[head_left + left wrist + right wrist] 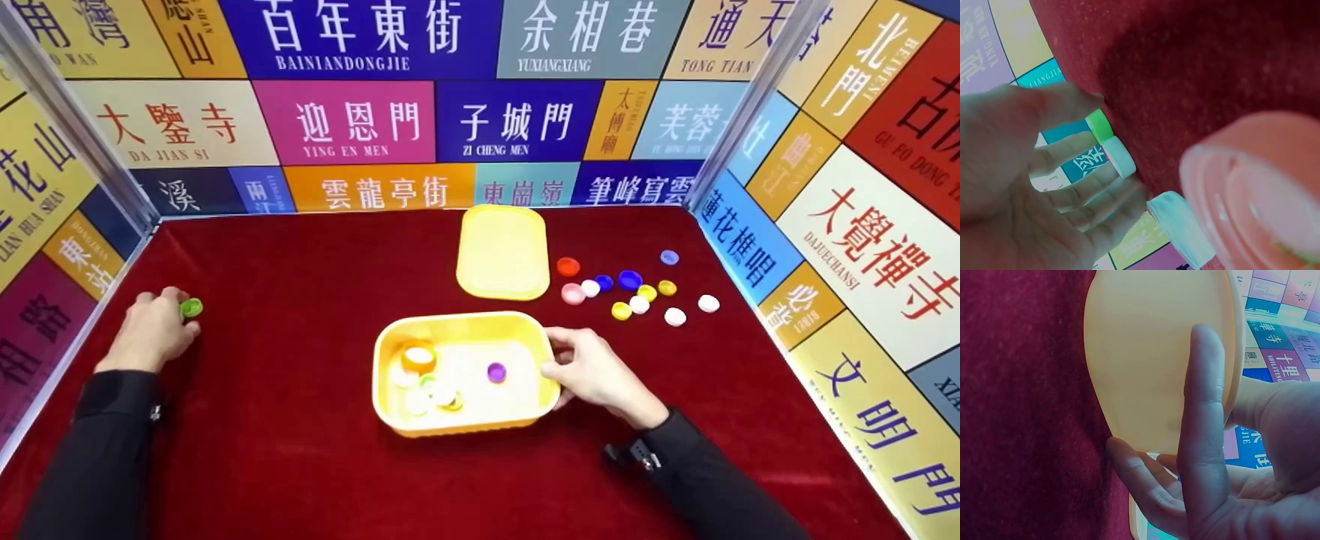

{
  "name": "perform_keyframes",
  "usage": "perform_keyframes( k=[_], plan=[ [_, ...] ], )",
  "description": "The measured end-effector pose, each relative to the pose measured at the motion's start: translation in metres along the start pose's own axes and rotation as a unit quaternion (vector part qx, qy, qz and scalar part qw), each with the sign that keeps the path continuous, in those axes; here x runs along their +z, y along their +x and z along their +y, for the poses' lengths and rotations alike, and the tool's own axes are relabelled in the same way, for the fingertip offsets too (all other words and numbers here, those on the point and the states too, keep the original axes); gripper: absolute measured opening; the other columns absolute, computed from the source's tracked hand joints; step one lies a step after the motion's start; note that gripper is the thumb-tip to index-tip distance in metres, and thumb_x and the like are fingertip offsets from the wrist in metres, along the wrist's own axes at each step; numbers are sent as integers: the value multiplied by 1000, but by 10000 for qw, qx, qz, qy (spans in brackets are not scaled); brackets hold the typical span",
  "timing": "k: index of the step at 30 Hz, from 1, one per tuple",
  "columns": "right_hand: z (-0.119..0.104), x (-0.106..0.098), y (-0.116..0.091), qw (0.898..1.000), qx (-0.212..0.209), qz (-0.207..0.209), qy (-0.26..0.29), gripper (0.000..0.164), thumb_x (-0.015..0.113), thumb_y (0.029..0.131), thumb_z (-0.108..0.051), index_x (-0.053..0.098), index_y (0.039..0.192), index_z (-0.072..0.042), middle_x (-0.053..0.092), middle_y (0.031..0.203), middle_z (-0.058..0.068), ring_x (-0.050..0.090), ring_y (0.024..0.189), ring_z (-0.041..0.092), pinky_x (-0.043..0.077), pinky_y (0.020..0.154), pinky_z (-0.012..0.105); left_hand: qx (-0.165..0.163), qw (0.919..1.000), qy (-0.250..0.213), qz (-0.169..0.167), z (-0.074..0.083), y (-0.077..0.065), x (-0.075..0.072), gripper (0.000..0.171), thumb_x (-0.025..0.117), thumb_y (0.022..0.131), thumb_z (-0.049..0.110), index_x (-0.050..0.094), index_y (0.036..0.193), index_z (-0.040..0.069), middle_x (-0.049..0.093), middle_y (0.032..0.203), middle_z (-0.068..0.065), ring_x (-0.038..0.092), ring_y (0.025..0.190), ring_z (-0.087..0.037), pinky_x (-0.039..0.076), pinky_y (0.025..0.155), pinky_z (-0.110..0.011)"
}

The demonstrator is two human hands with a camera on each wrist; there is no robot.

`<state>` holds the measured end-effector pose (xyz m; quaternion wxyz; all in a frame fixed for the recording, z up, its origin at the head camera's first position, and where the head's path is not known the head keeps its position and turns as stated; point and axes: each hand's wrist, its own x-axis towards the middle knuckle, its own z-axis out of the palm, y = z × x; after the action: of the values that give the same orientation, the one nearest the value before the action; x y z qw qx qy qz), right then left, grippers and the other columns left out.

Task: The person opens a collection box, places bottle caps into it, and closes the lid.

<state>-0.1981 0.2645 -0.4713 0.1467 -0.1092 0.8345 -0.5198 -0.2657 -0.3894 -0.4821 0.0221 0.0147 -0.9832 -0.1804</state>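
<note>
My left hand point(154, 330), at the far left of the red cloth, pinches a green bottle cap point(191, 308) between thumb and fingers. In the left wrist view the green bottle cap point(1099, 126) is at the thumb tip, with a white cap point(1120, 156) right at the other fingertips. A pale cap point(1181, 228) and a large pinkish cap point(1258, 185) show beside that hand; the head view hides them. My right hand point(596, 375) grips the right end of a yellow plastic box point(465, 427), thumb along its wall point(1145, 371). Inside lie a purple cap point(496, 372), an orange cap point(418, 356) and several paler ones.
Behind the box lies its yellow lid point(502, 251). Several loose caps are spread to the right of the lid, among them a red one point(568, 266), a blue one point(630, 280) and a white one point(709, 303). Printed panels point(360, 120) wall in the table's back and sides.
</note>
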Motion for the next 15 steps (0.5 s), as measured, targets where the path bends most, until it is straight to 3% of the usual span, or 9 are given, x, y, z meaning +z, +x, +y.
perform_keyframes(
  k=[7, 15],
  plan=[
    [0, 1, 0, 10000, 10, -7, -4, 61, 72, 102, 0, 65, 163, -5, 83, 128, 26, 87, 87, 33, 71, 63, 48, 201, 9990, -31, 403, -2, 0, -1, 34, 65, 94, -5, 57, 122, -21, 59, 114, -53, 60, 111, -75, 51, 98, -82],
    [0, 0, -1, 10000, 26, 18, 1, 61, 72, 103, 0, 65, 163, -5, 83, 128, 26, 87, 88, 33, 72, 63, 49, 224, 9991, -107, 347, 2, 2, -5, 35, 67, 93, -5, 56, 123, -19, 62, 112, -50, 62, 108, -71, 53, 96, -81]
  ],
)
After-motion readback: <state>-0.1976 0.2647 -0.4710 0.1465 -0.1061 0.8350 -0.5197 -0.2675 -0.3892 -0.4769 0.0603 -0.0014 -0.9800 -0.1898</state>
